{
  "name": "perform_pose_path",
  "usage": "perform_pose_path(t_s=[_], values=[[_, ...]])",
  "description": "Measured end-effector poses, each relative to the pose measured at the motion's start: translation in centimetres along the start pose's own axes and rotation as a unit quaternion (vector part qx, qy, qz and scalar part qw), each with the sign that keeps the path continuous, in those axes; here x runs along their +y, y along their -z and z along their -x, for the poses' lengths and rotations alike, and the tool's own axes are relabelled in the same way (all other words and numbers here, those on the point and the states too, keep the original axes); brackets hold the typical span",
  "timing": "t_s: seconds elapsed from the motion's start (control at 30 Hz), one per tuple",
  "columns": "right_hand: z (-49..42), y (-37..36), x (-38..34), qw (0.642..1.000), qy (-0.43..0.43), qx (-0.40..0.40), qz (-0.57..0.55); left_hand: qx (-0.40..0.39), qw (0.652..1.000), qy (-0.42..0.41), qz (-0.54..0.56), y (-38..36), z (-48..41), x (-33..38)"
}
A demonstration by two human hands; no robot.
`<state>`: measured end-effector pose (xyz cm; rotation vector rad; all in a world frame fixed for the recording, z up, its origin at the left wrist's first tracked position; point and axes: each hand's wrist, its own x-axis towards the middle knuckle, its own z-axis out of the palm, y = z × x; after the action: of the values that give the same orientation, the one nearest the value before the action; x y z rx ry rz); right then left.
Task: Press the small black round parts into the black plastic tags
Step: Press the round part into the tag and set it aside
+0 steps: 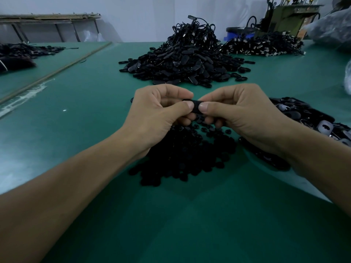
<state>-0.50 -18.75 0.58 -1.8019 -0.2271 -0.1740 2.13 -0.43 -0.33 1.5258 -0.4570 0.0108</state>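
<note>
Head view: the left hand [157,112] and right hand [241,114] meet above the green table mat [85,130], both pinching one small black oblong plastic tag [195,106] between curled thumbs and fingers. Its long axis lies level, running hand to hand. Directly below the grip lies a heap of small black round parts [182,156]; beyond it, a large pile of black tags [182,61].

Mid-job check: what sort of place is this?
Probably a small factory's hand-assembly bench: a green table heaped with black plastic tags, a pile of small round parts near the person and a machine at the back. The left hand and right hand pinch a single tag.
</note>
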Motion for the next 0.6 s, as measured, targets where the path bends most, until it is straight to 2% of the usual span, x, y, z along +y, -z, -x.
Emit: perform_pose_path(t_s=[0.6], values=[[-0.1, -0.6, -1.1, 0.998, 0.042, 0.034, 0.044, -0.008, 1.0, -0.021, 0.009, 0.2, 0.0, 0.4]])
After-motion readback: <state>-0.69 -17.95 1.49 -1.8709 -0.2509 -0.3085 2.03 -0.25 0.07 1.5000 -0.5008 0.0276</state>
